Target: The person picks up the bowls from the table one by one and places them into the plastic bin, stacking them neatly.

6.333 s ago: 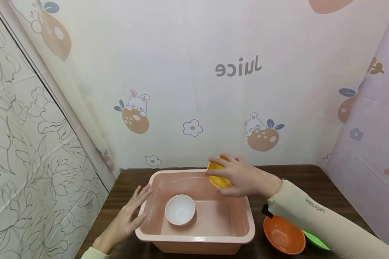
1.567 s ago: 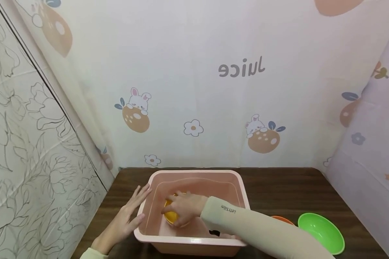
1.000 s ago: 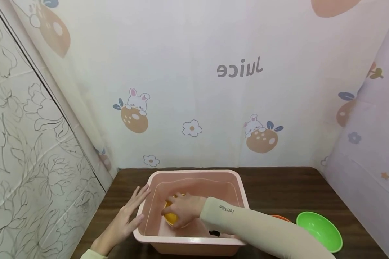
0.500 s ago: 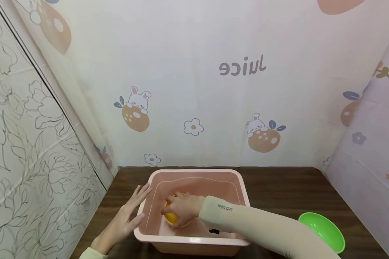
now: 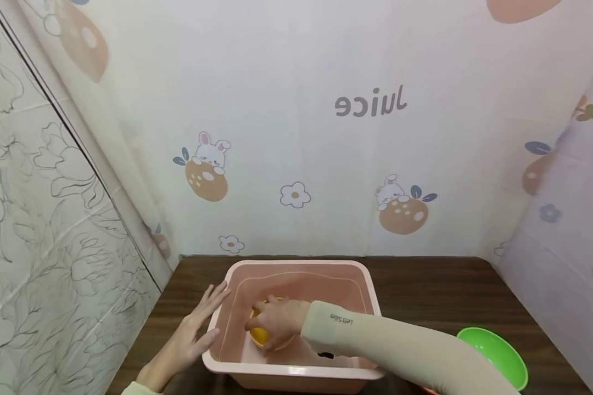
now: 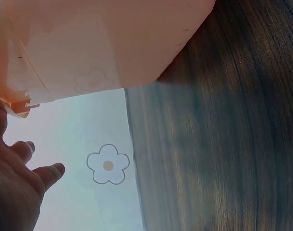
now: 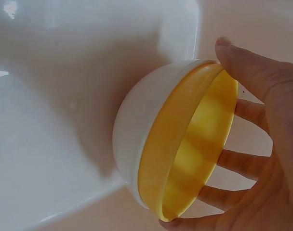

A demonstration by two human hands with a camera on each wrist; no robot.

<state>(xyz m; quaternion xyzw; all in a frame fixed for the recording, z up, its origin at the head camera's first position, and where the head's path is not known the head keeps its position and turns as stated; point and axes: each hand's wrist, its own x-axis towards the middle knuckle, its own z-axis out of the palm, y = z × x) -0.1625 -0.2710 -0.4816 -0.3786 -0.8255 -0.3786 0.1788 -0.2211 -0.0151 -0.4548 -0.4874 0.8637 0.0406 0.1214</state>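
Note:
A pink plastic basin point(image 5: 296, 370) stands on the table. Inside it, toward the left, a yellow bowl point(image 5: 259, 334) sits nested in a white bowl point(image 7: 137, 115), as the right wrist view shows. My right hand point(image 5: 281, 322) reaches down into the basin and holds the yellow bowl by its rim, thumb on one side and fingers spread along the other. In the head view this hand covers much of the bowl. With fingers extended, my left hand point(image 5: 192, 334) rests against the basin's left rim; the left wrist view shows its fingertips at the rim's edge.
To the right of the basin lies a green bowl point(image 5: 494, 351), partly behind my right sleeve point(image 5: 385, 340). Only a sliver of an orange bowl point(image 5: 429, 390) shows below the sleeve. A patterned curtain point(image 5: 296, 137) hangs behind the dark wooden table point(image 5: 425, 285).
Over several seconds my right hand has carried the yellow bowl from the basin's back right rim into the white bowl. During the last second it stays there. My left hand has stayed at the rim.

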